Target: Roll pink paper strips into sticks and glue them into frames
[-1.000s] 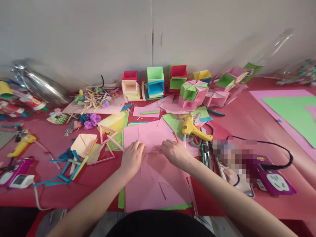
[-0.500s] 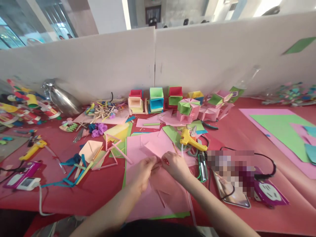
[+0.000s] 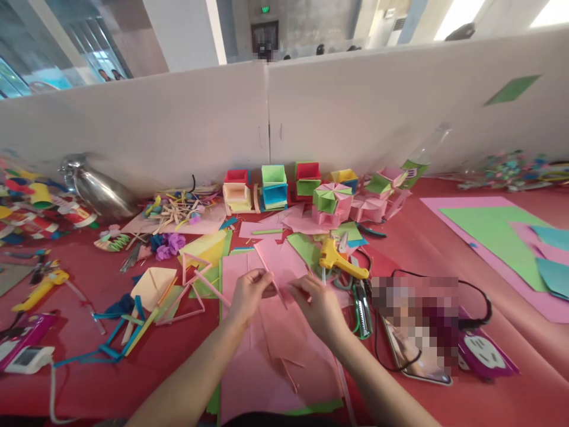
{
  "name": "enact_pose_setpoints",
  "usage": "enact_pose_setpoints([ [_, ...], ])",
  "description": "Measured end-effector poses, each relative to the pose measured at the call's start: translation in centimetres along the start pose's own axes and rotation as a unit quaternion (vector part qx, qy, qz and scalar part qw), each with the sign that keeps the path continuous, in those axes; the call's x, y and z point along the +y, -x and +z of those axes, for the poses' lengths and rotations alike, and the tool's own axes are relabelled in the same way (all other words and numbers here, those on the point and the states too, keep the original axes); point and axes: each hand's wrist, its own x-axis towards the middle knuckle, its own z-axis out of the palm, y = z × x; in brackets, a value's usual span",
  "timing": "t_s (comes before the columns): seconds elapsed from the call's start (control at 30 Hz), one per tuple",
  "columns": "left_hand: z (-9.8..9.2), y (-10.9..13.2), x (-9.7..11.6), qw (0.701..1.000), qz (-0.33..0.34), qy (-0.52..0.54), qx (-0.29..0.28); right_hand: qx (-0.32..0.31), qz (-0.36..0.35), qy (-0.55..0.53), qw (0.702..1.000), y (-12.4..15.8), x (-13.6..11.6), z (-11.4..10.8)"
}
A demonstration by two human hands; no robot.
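Observation:
My left hand [image 3: 249, 296] pinches a narrow folded pink paper strip [image 3: 271, 268] between thumb and fingers. The strip slants over a stack of pink paper sheets [image 3: 240, 367]. Just right of the strip is my right hand [image 3: 316, 303], its fingers bent and loosely apart, with nothing visible in them. Thin pink paper strips [image 3: 288, 375] lie on the sheets below my hands. A yellow hot glue gun [image 3: 342, 261] rests beyond my right hand, near a utility knife [image 3: 363, 308].
Folded paper boxes [image 3: 274, 185] and a pink-green paper wheel [image 3: 332, 201] stand along the back panel. Left are pink strip frames [image 3: 195, 279], blue strips [image 3: 113, 344], another glue gun [image 3: 42, 289] and a metal jug [image 3: 100, 190]. At right lie a phone [image 3: 427, 367] and a purple power strip [image 3: 489, 350].
My hands have moved apart; the right has let go of the pink paper. The paper now shows as a narrow strip in my left hand, turned more upright. The view has shifted slightly.

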Motion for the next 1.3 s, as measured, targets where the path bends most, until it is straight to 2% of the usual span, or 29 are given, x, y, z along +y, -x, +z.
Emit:
enact_pose_setpoints([
  [0.13,-0.1,-0.6,1.1,1.0,0.011,0.008,0.009,0.071,-0.005,-0.051,0.996,-0.5,0.5,-1.4],
  [0.2,0.2,-0.7,1.1,1.0,0.016,0.02,0.015,0.092,-0.033,-0.058,0.994,-0.4,0.2,-1.1],
  [0.3,0.9,-0.5,0.4,0.999,0.02,0.039,0.023,0.087,-0.079,0.013,0.993,-0.5,-0.4,0.1],
  [0.4,1.6,-0.1,-0.7,0.998,0.012,0.055,0.03,0.038,-0.072,0.123,0.989,-0.8,-0.8,1.1],
  [0.5,1.8,0.6,-1.7,0.996,-0.019,0.079,0.043,-0.044,-0.059,0.198,0.977,-1.1,-0.9,1.1],
  [0.57,1.8,1.0,-2.1,0.992,-0.05,0.099,0.059,-0.08,-0.063,0.219,0.97,-1.1,-0.8,1.0],
  [0.7,1.6,1.6,-2.3,0.986,-0.086,0.124,0.077,-0.105,-0.075,0.223,0.966,-0.6,-0.7,0.9],
  [0.8,1.4,1.8,-2.3,0.986,-0.101,0.12,0.055,-0.128,-0.083,0.227,0.962,-0.4,-0.9,0.7],
  [0.9,1.1,2.1,-2.3,0.983,-0.128,0.124,0.038,-0.178,-0.092,0.241,0.95,-0.5,-1.1,0.3],
  [1.0,0.1,2.8,-2.1,0.979,-0.172,0.111,0.008,-0.216,-0.107,0.242,0.94,-0.3,-0.8,0.2],
  [1.07,-1.0,3.7,-1.8,0.974,-0.216,0.052,-0.036,-0.232,-0.118,0.235,0.937,0.2,-0.3,0.4],
  [1.13,-2.5,4.7,-1.2,0.959,-0.255,-0.084,-0.089,-0.244,-0.129,0.227,0.934,0.8,0.2,0.8],
  [1.17,-3.2,5.2,-0.9,0.95,-0.238,-0.164,-0.12,-0.249,-0.134,0.224,0.933,1.1,0.4,1.0],
  [1.2,-3.9,5.5,-0.6,0.942,-0.186,-0.242,-0.136,-0.253,-0.139,0.221,0.931,1.3,0.5,1.1],
  [1.23,-4.4,5.7,-0.5,0.931,-0.093,-0.328,-0.134,-0.256,-0.143,0.219,0.931,1.5,0.6,1.1],
  [1.3,-5.2,5.7,-0.4,0.867,0.102,-0.472,-0.123,-0.26,-0.149,0.215,0.929,1.7,0.7,1.1],
])
